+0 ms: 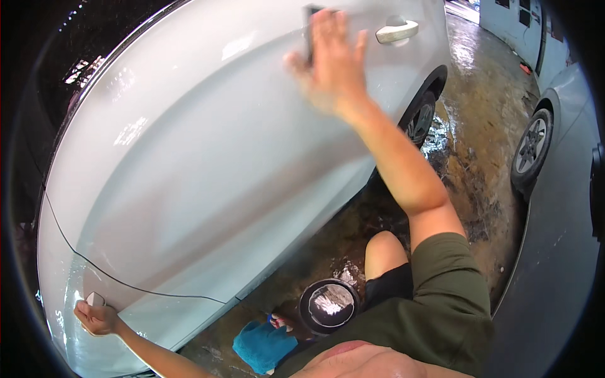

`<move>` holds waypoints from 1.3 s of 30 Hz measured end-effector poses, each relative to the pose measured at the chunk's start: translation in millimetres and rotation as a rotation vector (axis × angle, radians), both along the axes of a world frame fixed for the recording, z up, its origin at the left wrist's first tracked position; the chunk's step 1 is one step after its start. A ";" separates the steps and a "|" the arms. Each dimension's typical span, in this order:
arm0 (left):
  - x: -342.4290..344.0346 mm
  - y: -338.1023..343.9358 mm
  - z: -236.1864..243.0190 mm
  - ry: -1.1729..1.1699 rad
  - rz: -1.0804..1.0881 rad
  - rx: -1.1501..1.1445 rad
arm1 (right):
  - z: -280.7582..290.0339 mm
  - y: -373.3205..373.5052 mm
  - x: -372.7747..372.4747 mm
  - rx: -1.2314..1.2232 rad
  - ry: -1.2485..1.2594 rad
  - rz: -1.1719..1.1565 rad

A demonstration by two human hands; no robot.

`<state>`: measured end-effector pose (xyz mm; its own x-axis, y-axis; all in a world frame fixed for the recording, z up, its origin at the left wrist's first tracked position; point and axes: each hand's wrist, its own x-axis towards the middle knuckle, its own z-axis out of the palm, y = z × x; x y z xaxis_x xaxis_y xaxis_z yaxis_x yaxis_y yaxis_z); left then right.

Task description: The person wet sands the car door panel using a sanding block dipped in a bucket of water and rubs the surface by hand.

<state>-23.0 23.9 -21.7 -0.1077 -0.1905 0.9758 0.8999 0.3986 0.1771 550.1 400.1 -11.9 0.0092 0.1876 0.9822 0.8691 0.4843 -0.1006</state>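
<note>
My right hand (334, 69) presses a dark rectangular pad (310, 25) against the upper door of the white car (220, 157), fingers extended over it and slightly blurred; a silver door handle (397, 31) is just to its right. At the lower left, my left hand (96, 318) has its fingers curled around another door handle (96, 299). Below the car's sill, a black bucket of water (302, 305) stands beside my bent knee (384, 252), with a blue cloth (261, 346) to its left and a small red, white and blue object (277, 322) near the cloth.
The white car's rear wheel (421, 123) is beyond my right arm. A grey car (558, 264) with a silver-rimmed wheel (530, 148) stands close on my right. A wet, stained concrete floor (472, 157) runs between the cars toward a white wall (517, 31) at the back.
</note>
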 end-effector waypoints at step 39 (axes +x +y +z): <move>11.9 0.6 0.7 -0.073 -0.036 -0.006 | 1.5 -4.8 4.2 -0.272 0.210 -0.080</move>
<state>-11.1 24.5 -21.1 -0.1853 -0.1795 0.9662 0.8985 0.3672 0.2405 554.3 395.3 -10.4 0.2310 0.4330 0.8713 0.8499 0.3462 -0.3973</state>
